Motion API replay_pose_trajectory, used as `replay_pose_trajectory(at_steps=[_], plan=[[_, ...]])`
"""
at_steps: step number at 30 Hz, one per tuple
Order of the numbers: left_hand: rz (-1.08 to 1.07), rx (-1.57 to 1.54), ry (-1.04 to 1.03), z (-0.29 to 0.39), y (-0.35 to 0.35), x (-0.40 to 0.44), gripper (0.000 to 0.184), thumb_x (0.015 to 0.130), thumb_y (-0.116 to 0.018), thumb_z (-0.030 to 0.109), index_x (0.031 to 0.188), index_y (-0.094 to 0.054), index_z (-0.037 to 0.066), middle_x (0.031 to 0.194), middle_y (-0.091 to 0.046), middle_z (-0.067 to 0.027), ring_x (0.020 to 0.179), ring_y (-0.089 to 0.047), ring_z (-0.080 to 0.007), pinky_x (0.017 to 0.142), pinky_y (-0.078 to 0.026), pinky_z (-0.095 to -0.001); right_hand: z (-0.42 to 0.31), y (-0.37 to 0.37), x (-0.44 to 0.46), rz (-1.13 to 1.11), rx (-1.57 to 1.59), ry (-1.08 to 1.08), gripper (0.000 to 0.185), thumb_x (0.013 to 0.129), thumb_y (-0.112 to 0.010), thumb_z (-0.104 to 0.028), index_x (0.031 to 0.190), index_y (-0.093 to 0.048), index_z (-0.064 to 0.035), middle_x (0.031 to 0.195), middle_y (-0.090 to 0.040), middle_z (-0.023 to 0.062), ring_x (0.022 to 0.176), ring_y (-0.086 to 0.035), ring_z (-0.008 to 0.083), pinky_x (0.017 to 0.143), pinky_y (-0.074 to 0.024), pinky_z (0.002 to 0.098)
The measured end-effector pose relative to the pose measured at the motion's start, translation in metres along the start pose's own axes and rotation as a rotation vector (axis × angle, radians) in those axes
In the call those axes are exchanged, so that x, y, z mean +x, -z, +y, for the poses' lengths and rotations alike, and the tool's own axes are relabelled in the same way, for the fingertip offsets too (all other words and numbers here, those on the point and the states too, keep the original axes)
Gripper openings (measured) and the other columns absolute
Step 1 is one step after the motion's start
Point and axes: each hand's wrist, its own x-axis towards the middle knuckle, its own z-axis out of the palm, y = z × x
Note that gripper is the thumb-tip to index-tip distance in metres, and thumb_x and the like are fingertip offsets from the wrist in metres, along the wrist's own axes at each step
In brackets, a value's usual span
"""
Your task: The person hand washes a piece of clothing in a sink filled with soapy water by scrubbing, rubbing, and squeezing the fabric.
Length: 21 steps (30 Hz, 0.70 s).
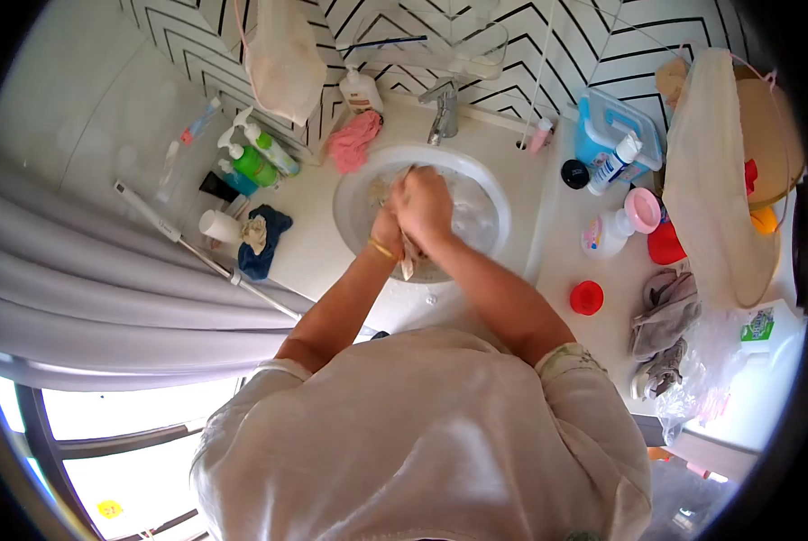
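Over a round white sink [501, 194], both of my hands are pressed together. My left hand [387, 230], with a yellow band at the wrist, is closed on a light beige cloth [409, 262]. Across it lies my right hand [425, 204], its fingers closed on the same cloth. The cloth's lower end hangs out below the hands; the rest is hidden between them. Whitish, sudsy water [472, 216] shows in the basin. Behind the sink stands a chrome faucet [444, 110].
A pink cloth [353, 142] and a pump bottle [361, 91] are behind the sink. Green bottles [254, 166] and a dark blue cloth [264, 242] lie left. At right are a red lid [586, 298], a blue box [619, 126], a white bottle [606, 233] and grey cloths [664, 316].
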Motion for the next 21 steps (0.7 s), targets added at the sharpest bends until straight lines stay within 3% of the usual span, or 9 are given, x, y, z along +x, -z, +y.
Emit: replay_pose_trajectory(at_steps=[1, 5, 6, 7, 9, 10, 13, 17, 21], plan=[[0.019, -0.385, 0.386, 0.025, -0.017, -0.011, 0.036, 0.087, -0.039, 0.033, 0.108, -0.055, 0.008, 0.102, -0.061, -0.0061, 0.092, -0.058, -0.0229, 0.085, -0.045, -0.0375, 0.018, -0.008, 0.023, -0.076, 0.051, -0.302, 0.021, 0.077, -0.057, -0.023, 0.079, -0.056, -0.0017, 0.092, -0.058, 0.0154, 0.081, -0.055, 0.0381, 0.069, -0.0437, 0.0438], [0.019, -0.313, 0.406, 0.033, 0.000, 0.011, 0.035, 0.085, -0.043, 0.035, 0.105, -0.057, 0.010, 0.100, -0.062, -0.0068, 0.090, -0.059, -0.0229, 0.083, -0.046, -0.0366, 0.040, -0.021, 0.027, 0.015, 0.373, -0.564, 0.032, 0.080, -0.057, -0.028, 0.091, -0.052, 0.0012, 0.078, -0.059, 0.0169, 0.071, -0.057, 0.0317, 0.064, -0.0442, 0.0360], [-0.054, -0.411, 0.382, 0.033, 0.005, 0.014, 0.037, 0.085, -0.045, 0.037, 0.107, -0.055, 0.008, 0.100, -0.061, -0.0061, 0.090, -0.058, -0.0204, 0.082, -0.046, -0.0345, 0.026, -0.012, 0.018, -0.007, 0.475, -0.445, 0.037, 0.079, -0.059, -0.027, 0.100, -0.048, 0.0009, 0.084, -0.058, 0.0177, 0.077, -0.058, 0.0306, 0.068, -0.0445, 0.0374], [-0.185, -0.480, 0.286, 0.026, 0.013, 0.019, 0.037, 0.085, -0.045, 0.037, 0.106, -0.055, 0.008, 0.100, -0.060, -0.0064, 0.090, -0.057, -0.0207, 0.083, -0.046, -0.0345, 0.016, -0.019, 0.003, 0.248, 0.166, -0.090, 0.036, 0.077, -0.061, -0.023, 0.102, -0.048, -0.0020, 0.082, -0.055, 0.0198, 0.078, -0.055, 0.0362, 0.072, -0.0447, 0.0430], [-0.448, -0.606, 0.099, 0.007, 0.026, 0.025, 0.037, 0.085, -0.045, 0.038, 0.106, -0.054, 0.008, 0.101, -0.060, -0.0069, 0.091, -0.057, -0.0213, 0.083, -0.046, -0.0346, -0.013, 0.000, -0.017, 0.121, 0.038, 0.190, 0.031, 0.077, -0.060, -0.024, 0.098, -0.052, -0.0031, 0.090, -0.054, 0.0194, 0.083, -0.054, 0.0371, 0.076, -0.0432, 0.0447], [-0.055, -0.760, -0.425, -0.009, -0.025, 0.002, 0.038, 0.086, -0.045, 0.039, 0.106, -0.054, 0.008, 0.101, -0.059, -0.0078, 0.092, -0.056, -0.0221, 0.083, -0.046, -0.0356, -0.009, -0.001, -0.013, 0.063, -0.021, 0.093, 0.029, 0.077, -0.059, -0.025, 0.096, -0.054, -0.0033, 0.092, -0.055, 0.0199, 0.084, -0.054, 0.0373, 0.076, -0.0433, 0.0441], [-0.066, -0.552, 0.406, -0.003, 0.003, 0.019, 0.038, 0.087, -0.042, 0.040, 0.106, -0.054, 0.009, 0.099, -0.059, -0.0076, 0.089, -0.057, -0.0219, 0.080, -0.047, -0.0360, 0.010, -0.008, 0.023, -0.128, -0.192, -0.196, 0.025, 0.079, -0.056, -0.027, 0.090, -0.058, -0.0039, 0.095, -0.056, 0.0217, 0.088, -0.054, 0.0379, 0.075, -0.0437, 0.0426], [0.007, -0.319, 0.377, -0.003, 0.014, 0.029, 0.032, 0.088, -0.039, 0.032, 0.106, -0.054, 0.009, 0.100, -0.060, -0.0077, 0.090, -0.058, -0.0228, 0.081, -0.047, -0.0373, 0.048, -0.017, 0.047, -0.136, 0.152, -0.548, 0.028, 0.078, -0.057, -0.031, 0.084, -0.061, -0.0037, 0.094, -0.057, 0.0194, 0.089, -0.055, 0.0370, 0.077, -0.0447, 0.0418], [0.019, -0.467, 0.309, 0.022, 0.012, 0.019, 0.031, 0.089, -0.039, 0.031, 0.106, -0.054, 0.010, 0.101, -0.060, -0.0082, 0.091, -0.058, -0.0242, 0.083, -0.046, -0.0383, -0.006, 0.000, -0.007, 0.074, 0.270, 0.203, 0.022, 0.074, -0.062, -0.023, 0.083, -0.058, -0.0036, 0.092, -0.056, 0.0207, 0.091, -0.053, 0.0373, 0.077, -0.0438, 0.0438]])
